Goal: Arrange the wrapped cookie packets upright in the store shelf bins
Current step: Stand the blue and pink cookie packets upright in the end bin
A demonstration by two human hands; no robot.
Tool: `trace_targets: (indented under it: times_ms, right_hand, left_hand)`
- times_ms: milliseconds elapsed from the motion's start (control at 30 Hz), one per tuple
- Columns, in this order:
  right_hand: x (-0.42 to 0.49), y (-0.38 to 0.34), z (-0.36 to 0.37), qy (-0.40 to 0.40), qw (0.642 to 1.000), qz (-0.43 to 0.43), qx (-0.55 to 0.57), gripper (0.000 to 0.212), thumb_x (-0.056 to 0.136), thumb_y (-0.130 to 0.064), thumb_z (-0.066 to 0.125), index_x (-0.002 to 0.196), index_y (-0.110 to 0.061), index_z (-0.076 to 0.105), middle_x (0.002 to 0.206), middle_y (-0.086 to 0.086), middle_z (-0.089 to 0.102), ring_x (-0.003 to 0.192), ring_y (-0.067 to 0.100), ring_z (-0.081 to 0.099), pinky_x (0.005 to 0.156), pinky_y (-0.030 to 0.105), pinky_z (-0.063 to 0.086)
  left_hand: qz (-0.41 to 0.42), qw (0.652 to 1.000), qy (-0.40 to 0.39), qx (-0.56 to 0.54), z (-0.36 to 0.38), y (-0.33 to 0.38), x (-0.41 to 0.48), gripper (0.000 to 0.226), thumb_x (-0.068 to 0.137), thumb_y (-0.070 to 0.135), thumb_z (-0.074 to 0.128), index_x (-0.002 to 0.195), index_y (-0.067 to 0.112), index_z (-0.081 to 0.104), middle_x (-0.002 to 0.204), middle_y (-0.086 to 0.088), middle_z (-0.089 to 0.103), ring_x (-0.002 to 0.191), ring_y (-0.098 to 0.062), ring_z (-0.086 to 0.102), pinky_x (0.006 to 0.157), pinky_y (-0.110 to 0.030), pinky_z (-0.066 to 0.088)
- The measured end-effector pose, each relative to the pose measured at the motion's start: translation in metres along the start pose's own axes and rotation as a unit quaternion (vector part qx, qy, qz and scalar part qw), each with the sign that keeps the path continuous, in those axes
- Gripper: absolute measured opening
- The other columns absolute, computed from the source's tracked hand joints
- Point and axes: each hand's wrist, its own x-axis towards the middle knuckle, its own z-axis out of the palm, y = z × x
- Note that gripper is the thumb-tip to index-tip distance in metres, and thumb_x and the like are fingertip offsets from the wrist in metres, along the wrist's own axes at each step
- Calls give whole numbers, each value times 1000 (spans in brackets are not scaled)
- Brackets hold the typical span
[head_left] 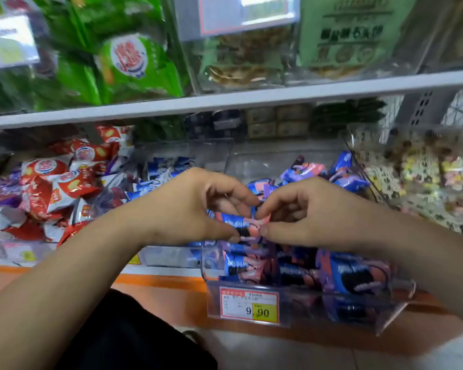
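The task was judged partly done: at the front of the clear bin (300,292) several cookie packets (353,276) were stood on edge, while those toward the back were heaped loosely. One blue-and-pink packet (245,222) was pinched above the bin between the curled fingers of the left hand (187,206) and the right hand (302,212).

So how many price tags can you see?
3: one on the clear bin in front, one blurry at top left, one at top middle. Others may be hidden.
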Motion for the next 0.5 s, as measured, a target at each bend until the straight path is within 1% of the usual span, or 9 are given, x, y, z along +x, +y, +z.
trace_targets:
  times_ms: [33, 67, 100, 167, 233, 267, 300, 367, 500]
  right_hand:
    - [-1, 1, 0, -11, 1000, 4, -21, 8, 82, -26, 83, 89, -23, 80, 78, -5, 77, 71, 8, 71, 72, 29, 57]
    - [-2, 2, 2, -26, 999, 5, -46, 5, 84, -26, 81, 87, -23, 81, 77, -9, 76, 68, 3, 69, 68, 24, 54]
    - [-1, 5, 3, -45, 997, 8, -69, 4, 85, -26, 80, 88, -24, 81, 77, -11, 76, 68, 3, 69, 67, 23, 53]
    - [1, 9, 6, -92, 992, 20, -84, 4, 87, -23, 78, 91, -22, 81, 76, -9, 77, 72, 10, 72, 71, 29, 59]
    - [3, 13, 12, -130, 989, 40, -51, 5, 90, -14, 75, 93, -14, 78, 74, 2, 77, 73, 21, 75, 75, 38, 63]
    - [4, 15, 15, -138, 989, 49, -31, 5, 91, -10, 73, 94, -10, 77, 74, 8, 76, 73, 26, 76, 76, 41, 64]
    - [5, 17, 17, -141, 988, 57, -11, 5, 92, -6, 72, 95, -8, 75, 74, 12, 76, 72, 29, 76, 75, 42, 64]
    - [7, 18, 19, -144, 987, 71, 31, 7, 91, -3, 72, 97, -8, 72, 75, 17, 75, 71, 29, 76, 71, 40, 65]
    - [9, 16, 13, -140, 982, 85, 95, 4, 91, -3, 73, 95, -4, 73, 75, 22, 73, 69, 29, 76, 64, 35, 63]
  left_hand:
    - [4, 1000, -24, 7, 2, 0, -2, 46, 72, 2, 90, 111, 23, 75, 99, 12, 78, 97, -5, 74, 91, -25, 57]
    - [14, 999, -42, 16, 3, 0, -3, 41, 74, 5, 89, 109, 23, 77, 100, 13, 78, 98, -3, 73, 94, -24, 56]
    - [26, 998, -52, 26, 4, -1, -4, 36, 77, 8, 89, 108, 23, 78, 100, 14, 78, 100, -4, 73, 98, -24, 53]
    - [43, 998, -41, 37, 4, -6, -1, 27, 83, 14, 84, 108, 22, 79, 100, 12, 78, 103, -7, 73, 104, -29, 49]
    - [45, 997, -21, 53, 5, -16, 4, 22, 90, 14, 78, 110, 20, 78, 103, 10, 78, 104, -7, 72, 107, -34, 48]
    - [52, 996, -19, 74, 7, -20, 7, 20, 92, 14, 76, 111, 20, 78, 103, 10, 78, 102, -5, 72, 112, -36, 44]
    - [59, 993, -24, 102, 10, -24, 9, 20, 92, 15, 73, 111, 21, 78, 101, 11, 78, 100, -4, 72, 118, -37, 37]
    - [68, 987, -40, 141, 14, -27, 12, 22, 92, 14, 71, 111, 23, 77, 99, 11, 78, 96, -4, 72, 125, -38, 25]
    - [64, 986, -53, 141, 13, -26, 16, 24, 92, 9, 72, 110, 24, 77, 99, 11, 78, 97, -6, 72, 126, -38, 21]
